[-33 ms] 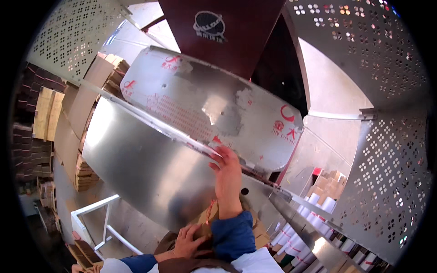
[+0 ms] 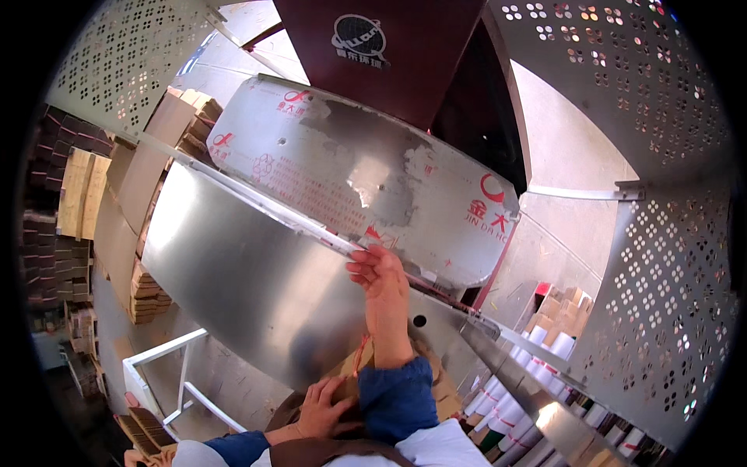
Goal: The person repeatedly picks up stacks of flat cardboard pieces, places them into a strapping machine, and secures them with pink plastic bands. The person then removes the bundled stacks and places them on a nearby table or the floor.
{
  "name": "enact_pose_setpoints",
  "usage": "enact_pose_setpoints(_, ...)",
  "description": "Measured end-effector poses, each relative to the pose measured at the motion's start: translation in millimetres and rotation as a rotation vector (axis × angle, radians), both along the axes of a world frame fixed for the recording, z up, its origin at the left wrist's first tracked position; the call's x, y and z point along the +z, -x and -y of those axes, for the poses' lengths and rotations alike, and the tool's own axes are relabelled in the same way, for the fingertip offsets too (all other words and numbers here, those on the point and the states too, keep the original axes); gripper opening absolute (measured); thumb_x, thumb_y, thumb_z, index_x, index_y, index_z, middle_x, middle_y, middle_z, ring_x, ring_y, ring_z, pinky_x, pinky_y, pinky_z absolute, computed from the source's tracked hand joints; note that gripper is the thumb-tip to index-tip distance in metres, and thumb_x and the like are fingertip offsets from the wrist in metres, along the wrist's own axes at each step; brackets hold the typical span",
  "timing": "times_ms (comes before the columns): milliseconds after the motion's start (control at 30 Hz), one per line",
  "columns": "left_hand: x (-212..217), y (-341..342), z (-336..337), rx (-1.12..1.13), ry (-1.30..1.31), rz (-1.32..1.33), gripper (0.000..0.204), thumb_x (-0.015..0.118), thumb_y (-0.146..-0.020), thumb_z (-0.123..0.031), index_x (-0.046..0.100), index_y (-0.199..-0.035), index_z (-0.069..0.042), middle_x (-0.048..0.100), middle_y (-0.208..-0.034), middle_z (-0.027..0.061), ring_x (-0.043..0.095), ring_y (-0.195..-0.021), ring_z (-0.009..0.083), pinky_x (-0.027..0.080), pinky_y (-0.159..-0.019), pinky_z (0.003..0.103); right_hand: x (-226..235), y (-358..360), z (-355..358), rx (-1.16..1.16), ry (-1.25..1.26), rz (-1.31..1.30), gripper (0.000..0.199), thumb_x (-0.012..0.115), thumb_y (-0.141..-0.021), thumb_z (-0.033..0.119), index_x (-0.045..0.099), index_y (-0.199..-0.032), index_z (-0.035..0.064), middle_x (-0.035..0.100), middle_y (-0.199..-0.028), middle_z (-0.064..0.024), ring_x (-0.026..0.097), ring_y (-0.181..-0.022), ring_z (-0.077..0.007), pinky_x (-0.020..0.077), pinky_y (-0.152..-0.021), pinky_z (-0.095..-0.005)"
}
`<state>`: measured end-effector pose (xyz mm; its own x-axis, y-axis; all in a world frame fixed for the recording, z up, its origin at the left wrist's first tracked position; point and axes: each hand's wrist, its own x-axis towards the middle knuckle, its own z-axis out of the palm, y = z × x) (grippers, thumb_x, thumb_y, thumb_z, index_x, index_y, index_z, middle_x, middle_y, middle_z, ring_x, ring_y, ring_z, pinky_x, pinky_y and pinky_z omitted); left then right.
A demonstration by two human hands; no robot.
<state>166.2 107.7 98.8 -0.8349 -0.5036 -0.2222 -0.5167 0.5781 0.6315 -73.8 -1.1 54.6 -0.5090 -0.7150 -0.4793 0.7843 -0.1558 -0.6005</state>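
The right hand [image 2: 381, 284] is reaching up and away from the body, its fingers curling over the upper edge of a sloping, shiny metal panel [image 2: 233, 272] that is filling the middle of the view. Just beyond that edge a clear cover plate [image 2: 366, 175] with red markings is lying at a slant, with a dark red machine housing [image 2: 405, 54] rising behind it. The left hand [image 2: 319, 409] is staying low and near the body, fingers spread loosely and pressing against a brown cardboard piece [image 2: 354, 373] held against the chest.

Perforated metal guards [image 2: 646, 257] are curving around on the right and at the far left. Stacks of flattened cardboard [image 2: 144, 292] are sitting to the left, and a white metal frame [image 2: 167, 377] is standing near the lower left. White paper tubes [image 2: 506, 405] are crowding the lower right.
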Motion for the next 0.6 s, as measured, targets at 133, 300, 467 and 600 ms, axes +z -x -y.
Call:
enact_pose_setpoints(133,17,13,5,-0.027,0.018,-0.031,0.063,0.078,-0.068,-0.046,0.059,-0.121,-0.018,0.038,-0.141,0.0188,0.041,-0.124,0.0397,0.035,-0.101,0.049,32,19,-4,-0.046,0.100,-0.249,0.038,0.042,-0.102,0.032,0.054,-0.118,0.0007,0.064,-0.107,-0.0120,0.062,-0.092,-0.0206,0.0483,-0.083,-0.0328)
enact_pose_setpoints(300,36,18,-1,-0.030,0.037,-0.009,0.067,0.077,-0.070,-0.046,0.056,-0.127,-0.016,0.032,-0.146,0.0193,0.035,-0.130,0.0401,0.031,-0.104,0.050,144,32,-123,-0.042,-0.161,-0.774,0.032,0.049,-0.100,0.025,0.055,-0.119,0.0003,0.064,-0.110,-0.0093,0.061,-0.097,-0.0170,0.0460,-0.087,-0.0300)
enact_pose_setpoints(467,51,24,3,-0.277,0.176,-0.089,0.059,0.072,-0.077,-0.039,0.055,-0.127,-0.012,0.036,-0.145,0.0195,0.033,-0.133,0.0387,0.030,-0.108,0.051,28,0,-312,-0.128,-0.739,-0.898,0.036,0.043,-0.101,0.030,0.060,-0.114,0.0013,0.065,-0.102,-0.0099,0.062,-0.096,-0.0177,0.0482,-0.082,-0.0316)
enact_pose_setpoints(600,44,28,-8,-0.437,0.236,-0.155,0.057,0.070,-0.079,-0.035,0.054,-0.129,-0.010,0.044,-0.138,0.0199,0.037,-0.130,0.0388,0.032,-0.107,0.051,-83,-39,-361,0.017,-0.801,0.004,0.050,0.035,-0.102,0.042,0.059,-0.116,0.0011,0.066,-0.100,-0.0116,0.063,-0.093,-0.0222,0.0492,-0.078,-0.0347)
